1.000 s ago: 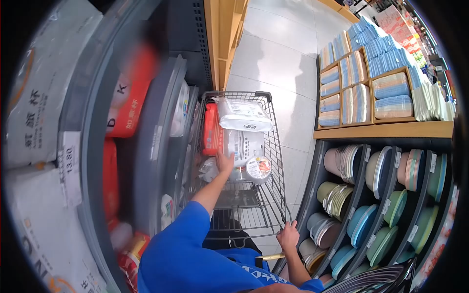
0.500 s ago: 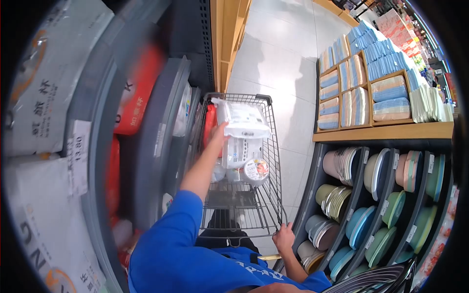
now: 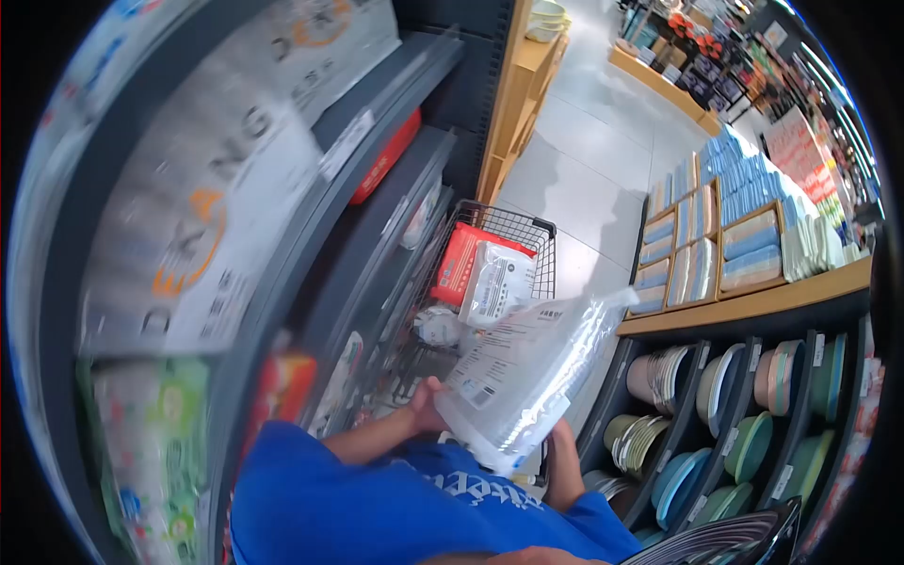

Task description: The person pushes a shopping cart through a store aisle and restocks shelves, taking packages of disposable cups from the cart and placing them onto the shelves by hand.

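Note:
A large clear plastic package with printed text (image 3: 518,377) is held up in front of my body, above the near end of the cart. My left hand (image 3: 428,405) grips its lower left side. My right hand (image 3: 563,452) is at its lower right edge, its fingers mostly hidden behind the package. Beyond it, the wire shopping cart (image 3: 544,247) holds a red package (image 3: 463,259), a white package (image 3: 499,282) and a clear wrapped item (image 3: 437,326).
Dark shelves (image 3: 330,202) with large plastic-wrapped packs (image 3: 188,226) rise close on the left. A rack of bowls (image 3: 659,377) stands on the right, below folded towels (image 3: 749,250). Tiled floor (image 3: 593,122) stretches ahead.
My left hand has come back from the cart toward my body, and my right hand has left the cart handle. Both are now at the clear package. The view has shifted, showing more left shelving.

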A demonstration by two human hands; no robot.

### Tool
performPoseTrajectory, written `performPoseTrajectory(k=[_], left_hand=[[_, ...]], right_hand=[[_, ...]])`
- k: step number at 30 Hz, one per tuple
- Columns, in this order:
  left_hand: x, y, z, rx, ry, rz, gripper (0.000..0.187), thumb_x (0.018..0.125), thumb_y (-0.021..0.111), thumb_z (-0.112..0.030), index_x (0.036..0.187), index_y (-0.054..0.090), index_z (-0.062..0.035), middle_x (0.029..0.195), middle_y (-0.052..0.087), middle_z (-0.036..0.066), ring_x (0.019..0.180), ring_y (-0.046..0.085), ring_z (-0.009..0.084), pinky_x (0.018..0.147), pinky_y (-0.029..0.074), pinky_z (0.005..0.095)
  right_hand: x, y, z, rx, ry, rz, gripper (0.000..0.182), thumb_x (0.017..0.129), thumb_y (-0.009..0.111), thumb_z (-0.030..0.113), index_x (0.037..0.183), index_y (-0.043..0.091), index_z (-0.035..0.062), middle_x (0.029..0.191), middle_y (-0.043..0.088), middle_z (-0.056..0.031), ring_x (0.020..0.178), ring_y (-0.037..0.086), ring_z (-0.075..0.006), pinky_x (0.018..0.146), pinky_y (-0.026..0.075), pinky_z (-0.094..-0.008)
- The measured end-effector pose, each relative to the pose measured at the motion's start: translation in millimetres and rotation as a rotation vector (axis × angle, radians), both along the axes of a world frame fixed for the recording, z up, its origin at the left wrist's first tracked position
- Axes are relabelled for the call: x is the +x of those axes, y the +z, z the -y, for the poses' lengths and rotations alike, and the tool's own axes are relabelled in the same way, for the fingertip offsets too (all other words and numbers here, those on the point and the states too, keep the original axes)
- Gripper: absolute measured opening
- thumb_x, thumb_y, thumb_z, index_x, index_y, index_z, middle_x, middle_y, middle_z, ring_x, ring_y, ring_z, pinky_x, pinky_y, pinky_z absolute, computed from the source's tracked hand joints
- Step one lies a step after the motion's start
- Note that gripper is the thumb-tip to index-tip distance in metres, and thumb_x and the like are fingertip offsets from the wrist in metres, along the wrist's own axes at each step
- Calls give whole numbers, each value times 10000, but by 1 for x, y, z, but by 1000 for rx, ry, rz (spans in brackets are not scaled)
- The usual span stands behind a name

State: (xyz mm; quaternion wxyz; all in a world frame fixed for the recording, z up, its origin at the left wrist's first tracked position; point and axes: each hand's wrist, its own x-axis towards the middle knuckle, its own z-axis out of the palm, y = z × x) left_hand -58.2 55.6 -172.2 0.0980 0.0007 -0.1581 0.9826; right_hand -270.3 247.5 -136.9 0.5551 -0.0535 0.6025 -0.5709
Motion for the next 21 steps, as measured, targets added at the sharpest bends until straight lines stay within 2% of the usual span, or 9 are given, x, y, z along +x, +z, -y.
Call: performPoseTrajectory(k=[2,5,8,9,11,13,15,18,21], left_hand=[[15,-15,-43,-1248,268,-99,862,714,679,-480,1417,449,-37,1387,539,184,1270,511,343,1075,364,510],[39,-47,-80,-2163,554,135,712,771,703,-479,1319,554,-48,1280,608,162,1237,538,286,1044,396,452],[24,-35,-71,-1919,369,69,604,903,605,-410,1368,511,-38,1360,550,153,1258,521,293,1088,386,452],[19,-30,-67,-1829,307,46,568,947,573,-388,1384,497,-34,1386,531,150,1265,516,296,1102,383,452],[35,64,-58,-886,562,527,580,978,549,-370,1432,440,-28,1406,520,151,1298,494,293,1105,386,443],[60,95,-32,-394,647,292,570,1001,532,-315,1472,380,-32,1390,523,152,1302,490,284,1094,402,425],[80,124,-19,-551,620,194,559,1002,533,-263,1481,361,-34,1388,520,152,1283,508,271,1082,413,409],[86,128,-28,-1048,788,412,569,957,608,-203,1451,392,-22,1361,538,147,1243,539,262,1065,422,385],[84,133,-45,-1513,743,644,631,867,708,-124,1414,417,-5,1320,561,129,1212,551,229,1048,422,362]], right_hand=[[23,16,24,-120,-205,272,590,887,689,281,1359,480,-4,1225,621,-170,1055,640,-258,881,554,-386],[43,24,39,-312,-259,349,615,883,685,316,1368,469,6,1237,611,-166,1071,633,-264,890,551,-386],[51,25,32,-487,-338,425,641,878,682,351,1377,459,16,1250,600,-162,1087,626,-269,898,549,-386],[28,16,16,-263,-324,216,699,852,686,386,1395,422,32,1264,580,-149,1108,613,-280,926,534,-403],[30,99,23,-450,-296,-41,689,846,690,297,1402,381,32,1247,583,-155,1104,614,-270,937,523,-402],[26,131,15,-477,-232,-277,686,842,701,244,1403,375,21,1249,580,-161,1106,612,-252,935,514,-380],[25,143,1,-409,-176,-448,710,824,713,185,1411,353,14,1252,572,-165,1097,607,-231,928,505,-353],[35,148,-10,-326,-108,-628,740,773,734,131,1401,362,7,1224,566,-152,1091,580,-222,950,471,-348],[33,140,-27,-317,53,-827,799,712,777,119,1391,377,-12,1283,528,-160,1181,530,-258,1014,429,-374]])
